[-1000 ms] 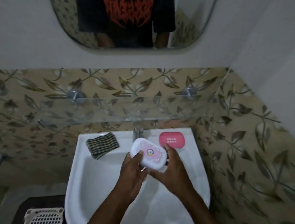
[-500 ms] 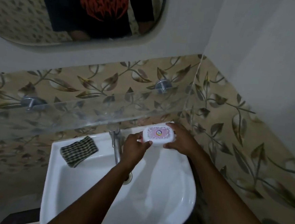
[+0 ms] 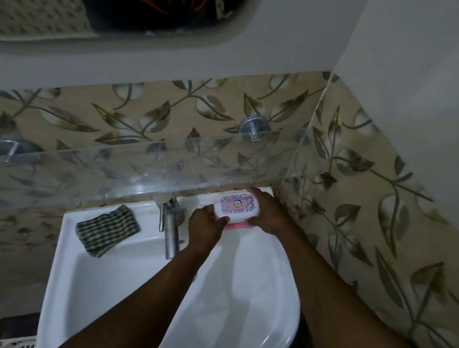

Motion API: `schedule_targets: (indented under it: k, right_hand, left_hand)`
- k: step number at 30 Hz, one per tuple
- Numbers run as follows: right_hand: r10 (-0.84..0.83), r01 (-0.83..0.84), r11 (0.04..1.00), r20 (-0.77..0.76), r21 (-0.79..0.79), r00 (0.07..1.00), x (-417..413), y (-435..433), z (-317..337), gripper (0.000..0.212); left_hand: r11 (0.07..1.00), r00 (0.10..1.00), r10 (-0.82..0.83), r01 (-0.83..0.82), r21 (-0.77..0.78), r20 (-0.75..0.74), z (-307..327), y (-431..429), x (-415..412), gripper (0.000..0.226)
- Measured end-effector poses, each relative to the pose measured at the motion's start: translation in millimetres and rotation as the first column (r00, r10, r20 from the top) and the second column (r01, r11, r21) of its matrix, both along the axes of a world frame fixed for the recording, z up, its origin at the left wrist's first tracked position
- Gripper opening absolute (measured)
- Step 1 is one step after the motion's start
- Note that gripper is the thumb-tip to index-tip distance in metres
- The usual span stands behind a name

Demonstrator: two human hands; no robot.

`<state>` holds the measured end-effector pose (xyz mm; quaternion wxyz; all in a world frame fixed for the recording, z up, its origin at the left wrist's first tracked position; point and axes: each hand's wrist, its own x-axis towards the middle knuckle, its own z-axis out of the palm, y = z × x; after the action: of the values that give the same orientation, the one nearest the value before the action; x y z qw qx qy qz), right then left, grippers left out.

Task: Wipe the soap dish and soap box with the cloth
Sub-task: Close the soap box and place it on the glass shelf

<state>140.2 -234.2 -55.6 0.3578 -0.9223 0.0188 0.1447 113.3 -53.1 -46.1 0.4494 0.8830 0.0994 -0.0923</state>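
The white soap box [image 3: 236,205], with a pink patterned lid, rests on top of the pink soap dish [image 3: 236,225] at the back right corner of the white sink [image 3: 281,309]. My left hand [image 3: 206,227] grips the box's left end and my right hand [image 3: 270,214] grips its right end. Only a thin pink edge of the dish shows under the box. The green-and-white checked cloth [image 3: 107,230] lies folded on the sink's back left ledge, apart from both hands.
A steel tap [image 3: 169,228] stands between the cloth and the hands. A glass shelf [image 3: 129,171] on two metal brackets juts out just above the sink's back. Tiled walls close in on the right. A white basket [image 3: 16,343] sits at the lower left.
Both hands carried the soap box from over the basin back to the right rear corner and set it down onto the pink dish. The view has shifted right and down.
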Motion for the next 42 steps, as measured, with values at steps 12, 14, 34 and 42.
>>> schedule_targets:
  k: [12,14,34,42]
  right_hand:
    - [-0.040,0.042,0.999,-0.055,0.023,0.998,-19,5,11,0.097]
    - [-0.053,0.054,0.998,-0.047,0.020,0.997,-30,8,19,0.099]
    - [-0.085,0.050,0.972,0.147,0.229,0.985,-149,92,124,0.100]
    - [-0.044,-0.004,0.941,0.132,0.339,0.990,-156,139,167,0.076]
  left_hand:
    - [0.961,0.983,0.145,-0.167,-0.222,-0.111,18,0,-17,0.045]
    - [0.940,0.978,0.172,-0.200,-0.277,-0.122,26,3,-26,0.039]
    - [0.581,0.939,0.318,-0.300,-0.757,-0.128,117,103,-132,0.033]
    - [0.475,0.961,0.275,-0.153,-0.866,-0.019,134,140,-149,0.082]
